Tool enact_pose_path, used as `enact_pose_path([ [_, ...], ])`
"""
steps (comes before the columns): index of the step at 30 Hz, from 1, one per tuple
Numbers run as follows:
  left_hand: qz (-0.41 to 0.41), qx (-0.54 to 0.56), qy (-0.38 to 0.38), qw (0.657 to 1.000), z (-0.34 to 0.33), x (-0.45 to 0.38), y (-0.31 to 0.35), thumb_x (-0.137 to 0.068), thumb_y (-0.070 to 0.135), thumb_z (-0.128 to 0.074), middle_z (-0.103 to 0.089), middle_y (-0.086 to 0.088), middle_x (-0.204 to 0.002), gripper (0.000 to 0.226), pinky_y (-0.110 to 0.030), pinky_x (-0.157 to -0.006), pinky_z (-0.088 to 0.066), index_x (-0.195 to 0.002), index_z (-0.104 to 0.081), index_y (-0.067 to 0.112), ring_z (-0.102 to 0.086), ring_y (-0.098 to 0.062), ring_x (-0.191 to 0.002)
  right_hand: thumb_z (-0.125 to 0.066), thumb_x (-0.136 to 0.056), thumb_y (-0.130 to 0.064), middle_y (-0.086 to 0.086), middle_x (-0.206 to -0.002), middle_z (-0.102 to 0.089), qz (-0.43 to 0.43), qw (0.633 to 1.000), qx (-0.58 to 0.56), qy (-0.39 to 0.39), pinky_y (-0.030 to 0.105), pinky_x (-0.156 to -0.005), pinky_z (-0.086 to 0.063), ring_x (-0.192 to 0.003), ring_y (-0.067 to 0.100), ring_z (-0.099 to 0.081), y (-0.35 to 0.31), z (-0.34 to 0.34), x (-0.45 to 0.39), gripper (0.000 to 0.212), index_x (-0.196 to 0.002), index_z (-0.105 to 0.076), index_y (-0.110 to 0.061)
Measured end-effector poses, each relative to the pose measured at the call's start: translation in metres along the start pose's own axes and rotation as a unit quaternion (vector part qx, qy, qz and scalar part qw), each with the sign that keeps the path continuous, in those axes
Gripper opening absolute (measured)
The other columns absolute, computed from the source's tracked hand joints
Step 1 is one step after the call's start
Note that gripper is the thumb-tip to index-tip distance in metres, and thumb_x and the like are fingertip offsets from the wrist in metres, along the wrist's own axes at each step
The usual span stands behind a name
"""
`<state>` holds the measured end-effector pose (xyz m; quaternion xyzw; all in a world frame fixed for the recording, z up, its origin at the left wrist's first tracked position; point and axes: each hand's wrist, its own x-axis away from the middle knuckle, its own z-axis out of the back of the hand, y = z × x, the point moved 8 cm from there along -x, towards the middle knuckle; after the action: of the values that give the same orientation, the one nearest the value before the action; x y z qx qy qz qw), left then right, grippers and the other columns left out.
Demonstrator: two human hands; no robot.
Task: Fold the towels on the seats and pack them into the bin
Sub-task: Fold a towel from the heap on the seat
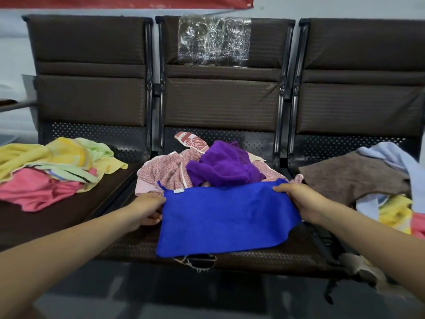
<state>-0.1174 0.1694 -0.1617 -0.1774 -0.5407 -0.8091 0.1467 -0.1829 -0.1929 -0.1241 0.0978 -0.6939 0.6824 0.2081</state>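
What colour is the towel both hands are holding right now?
Bright royal blue: the blue towel, plain with a small white tag, seen clearly in the head view.

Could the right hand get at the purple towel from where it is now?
Probably yes, once it lets go: the right hand grips the blue towel, and the purple towel lies uncovered on top of the pink patterned towel just behind, nothing between.

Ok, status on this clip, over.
Left hand and right hand grip blue towel's top corners. Towel spread on middle seat. Purple towel piled behind.

seats (220,102): three, dark brown | wall (13,54): pale | floor (161,300): grey, blurred, perhaps tiled
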Motion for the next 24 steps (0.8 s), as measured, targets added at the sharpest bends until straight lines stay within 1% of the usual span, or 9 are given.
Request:
enact_pose_path([
  [3, -0.013, 0.033, 0.028, 0.999, 0.01, 0.0, 0.004, -0.092, 0.02, -0.053, -0.052, -0.004, -0.071, 0.01, -0.019, -0.048, -0.039, -0.084, -0.058, 0.015, -0.041, -0.014, -0.053, -0.055, -0.093, -0.01, 0.008, -0.084, -0.072, 0.057, 0.995, -0.017, -0.074, 0.027, -0.061, -0.052, -0.067, 0.019, -0.066, -0.032, -0.048, 0.019, 0.012, -0.095, -0.067, -0.011],
  [6, -0.011, 0.062, 0.043, 0.997, 0.017, 0.0, 0.005, -0.089, 0.017, -0.056, -0.053, -0.002, -0.065, 0.014, -0.02, -0.047, -0.038, -0.076, -0.06, 0.014, -0.04, -0.013, -0.05, -0.054, -0.093, -0.007, 0.003, -0.071, -0.068, 0.118, 0.987, 0.002, -0.106, 0.019, -0.048, -0.046, -0.053, 0.014, -0.06, -0.048, -0.099, 0.028, 0.014, -0.089, -0.066, -0.013],
  [10, 0.013, 0.071, -0.011, 0.997, 0.007, 0.014, 0.001, -0.096, 0.025, -0.046, -0.059, -0.006, -0.074, 0.021, -0.02, -0.047, -0.048, -0.087, -0.059, 0.011, -0.055, -0.017, -0.057, -0.051, -0.097, -0.015, 0.0, -0.069, -0.062, 0.108, 0.973, 0.074, -0.191, 0.02, -0.056, -0.041, -0.057, 0.009, -0.056, -0.033, -0.171, 0.023, 0.014, -0.108, -0.059, -0.015],
  [13, 0.027, 0.065, -0.041, 0.997, -0.006, 0.023, -0.004, -0.101, 0.028, -0.041, -0.065, -0.013, -0.082, 0.03, -0.021, -0.048, -0.053, -0.091, -0.059, 0.006, -0.063, -0.021, -0.065, -0.051, -0.098, -0.021, 0.003, -0.077, -0.064, 0.083, 0.951, 0.161, -0.251, 0.021, -0.056, -0.047, -0.065, 0.014, -0.062, -0.021, -0.195, 0.015, 0.017, -0.109, -0.06, -0.012],
  [16, -0.003, 0.035, -0.024, 0.999, -0.01, 0.023, 0.004, -0.101, 0.023, -0.042, -0.062, -0.009, -0.074, 0.027, -0.02, -0.043, -0.051, -0.085, -0.058, 0.007, -0.058, -0.014, -0.045, -0.055, -0.094, -0.02, 0.001, -0.07, -0.061, 0.119, 0.939, 0.276, -0.169, 0.018, -0.047, -0.042, -0.055, 0.01, -0.057, -0.03, -0.173, -0.005, 0.013, -0.089, -0.066, -0.014],
  [18, -0.039, 0.002, -0.006, 0.999, -0.011, 0.021, 0.014, -0.099, 0.017, -0.045, -0.058, -0.007, -0.07, 0.024, -0.019, -0.04, -0.048, -0.08, -0.057, 0.009, -0.051, -0.011, -0.039, -0.057, -0.093, -0.022, -0.001, -0.063, -0.056, 0.149, 0.912, 0.366, -0.107, 0.018, -0.043, -0.038, -0.05, 0.01, -0.052, -0.035, -0.15, -0.016, 0.02, -0.075, -0.061, -0.016],
  [20, -0.054, -0.018, -0.004, 0.998, -0.014, 0.019, 0.019, -0.098, 0.015, -0.048, -0.058, -0.006, -0.07, 0.023, -0.019, -0.041, -0.048, -0.077, -0.057, 0.009, -0.05, -0.011, -0.04, -0.061, -0.091, -0.029, -0.002, -0.057, -0.056, 0.166, 0.875, 0.45, -0.067, 0.02, -0.043, -0.041, -0.044, 0.009, -0.052, -0.034, -0.13, -0.024, 0.027, -0.068, -0.056, -0.017],
  [22, -0.078, -0.067, -0.011, 0.995, -0.02, 0.018, 0.023, -0.097, 0.015, -0.05, -0.06, -0.007, -0.072, 0.022, -0.02, -0.043, -0.051, -0.077, -0.059, 0.009, -0.054, -0.012, -0.044, -0.066, -0.086, -0.039, -0.004, -0.053, -0.06, 0.163, 0.832, 0.529, -0.038, 0.026, -0.055, -0.051, -0.044, 0.009, -0.056, -0.026, -0.112, -0.032, 0.029, -0.068, -0.054, -0.019],
  [24, -0.136, -0.139, 0.003, 0.981, -0.027, 0.017, 0.033, -0.094, 0.014, -0.052, -0.064, -0.007, -0.073, 0.02, -0.023, -0.048, -0.054, -0.08, -0.064, 0.007, -0.058, -0.012, -0.048, -0.068, -0.082, -0.045, -0.006, -0.056, -0.06, 0.165, 0.81, 0.562, -0.009, 0.032, -0.07, -0.053, -0.059, 0.013, -0.063, -0.018, -0.1, -0.037, 0.03, -0.074, -0.051, -0.021],
])
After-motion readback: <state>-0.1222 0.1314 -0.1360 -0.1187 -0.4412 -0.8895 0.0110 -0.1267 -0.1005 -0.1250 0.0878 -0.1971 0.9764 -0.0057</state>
